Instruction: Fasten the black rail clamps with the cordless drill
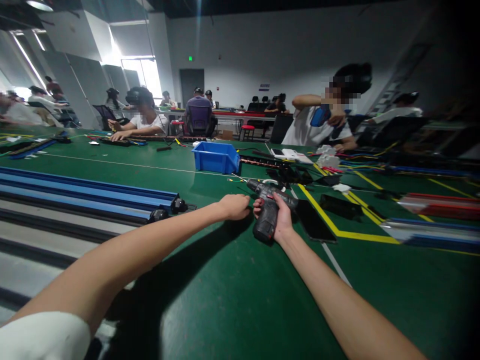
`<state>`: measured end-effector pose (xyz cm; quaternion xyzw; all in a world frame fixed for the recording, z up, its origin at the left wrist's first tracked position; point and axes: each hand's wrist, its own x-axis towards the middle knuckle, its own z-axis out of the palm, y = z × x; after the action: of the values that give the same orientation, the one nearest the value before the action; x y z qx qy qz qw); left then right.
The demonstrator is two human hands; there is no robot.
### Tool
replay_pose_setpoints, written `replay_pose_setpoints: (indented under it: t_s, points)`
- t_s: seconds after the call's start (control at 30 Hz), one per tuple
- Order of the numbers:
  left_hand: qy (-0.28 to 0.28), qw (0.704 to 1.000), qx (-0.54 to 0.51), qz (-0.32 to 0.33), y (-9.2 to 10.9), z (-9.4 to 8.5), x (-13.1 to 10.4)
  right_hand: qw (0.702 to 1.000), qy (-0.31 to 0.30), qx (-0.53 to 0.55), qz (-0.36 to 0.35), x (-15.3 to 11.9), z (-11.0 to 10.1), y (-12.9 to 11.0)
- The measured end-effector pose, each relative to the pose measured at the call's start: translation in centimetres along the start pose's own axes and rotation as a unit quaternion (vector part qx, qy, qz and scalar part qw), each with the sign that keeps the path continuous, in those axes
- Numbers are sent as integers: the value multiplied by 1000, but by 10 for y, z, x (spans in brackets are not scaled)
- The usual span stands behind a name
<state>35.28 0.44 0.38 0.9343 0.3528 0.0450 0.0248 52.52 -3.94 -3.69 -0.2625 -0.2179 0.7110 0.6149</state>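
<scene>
A black cordless drill (pixel 265 227) is in my right hand (pixel 284 217), fingers wrapped around its grip. Its thin bit points up and to the left, with the tip close to the front of a blue plastic bin (pixel 212 159). My left hand (pixel 235 206) is closed, knuckles up, low over the green tabletop (pixel 210 285) just left of the drill. Whatever its fingers may hold is hidden. A few tiny pieces (pixel 235 180) lie on the table near the bit.
Long blue and grey rails (pixel 86 192) lie at the left. On the right are a dark flat panel (pixel 315 220), yellow tape lines (pixel 365 237) and blurred red-and-clear strips (pixel 442 204). Across the table a person in white (pixel 305 125) lifts an arm; another (pixel 148 120) works at the left.
</scene>
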Motion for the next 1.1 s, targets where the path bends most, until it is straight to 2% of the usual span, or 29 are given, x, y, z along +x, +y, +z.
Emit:
replay_pose_setpoints:
  t_s: [0.07, 0.17, 0.27, 0.4, 0.53, 0.67, 0.77, 0.83, 0.9, 1.0, 1.1]
  points:
    - [-1, 999, -29, -19, 7, 11, 21, 1000, 3, -6, 2, 1, -1, -1]
    - [-1, 997, -61, -54, 9, 23, 39, 1000, 3, -14, 13, 2, -3, -2]
    - [-5, 995, -73, -63, 6, 27, 44, 999, 4, -20, 24, 3, -3, -3]
    - [-22, 998, -51, -24, -2, 26, 36, 1000, -3, -1, 28, 3, 0, -3]
    - [-23, 999, 3, 26, -21, 11, 7, 999, -4, 31, 34, 3, 2, -2]
    - [73, 995, -34, 58, -55, -23, -46, 997, 10, 56, 43, 2, 4, 0]
    - [119, 985, -121, 3, -84, -50, -93, 997, 10, 63, 42, -1, 11, 6]
    - [120, 966, -222, -59, -103, -61, -120, 997, -2, 62, 40, -6, 21, 13]
    - [138, 925, -337, -108, -119, -63, -141, 997, -19, 59, 47, -12, 33, 23]
    - [184, 842, -483, -152, -133, -55, -157, 995, -48, 49, 78, -25, 54, 41]
    - [239, 776, -560, -165, -136, -41, -162, 989, -69, 35, 126, -38, 69, 60]
